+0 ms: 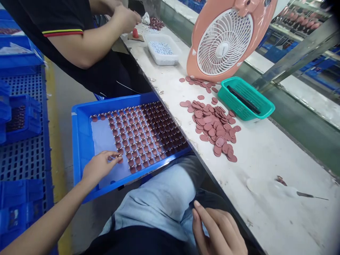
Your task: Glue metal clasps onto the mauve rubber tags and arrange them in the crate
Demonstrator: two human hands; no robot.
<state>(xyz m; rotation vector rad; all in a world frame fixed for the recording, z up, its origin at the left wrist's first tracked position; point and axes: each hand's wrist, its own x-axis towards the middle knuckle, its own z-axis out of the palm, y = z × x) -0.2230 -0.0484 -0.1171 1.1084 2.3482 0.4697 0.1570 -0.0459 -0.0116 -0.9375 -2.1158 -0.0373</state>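
My left hand (pixel 102 164) pinches a small reddish-brown disc piece (pixel 120 160) over the blue tray (pixel 79 141). Rows of similar pieces (pixel 143 141) stand on a pale sheet (pixel 102 136) in that tray, with bare sheet along its left side. Above my lap and beside the table edge is my right hand (pixel 219 230), its fingers curled and thumb close to the index finger; nothing shows between them. A pile of flat reddish-brown ovals (pixel 215 125) lies on the white table (pixel 255 148).
An orange fan (pixel 224 46) and a green basket (pixel 247 101) stand behind the pile. A white basket (pixel 163 49) holds small pale pieces. One pointed tool (pixel 312 195) lies at right. Another person's arm (pixel 87 42) is at upper left, near blue crates (pixel 20 56).
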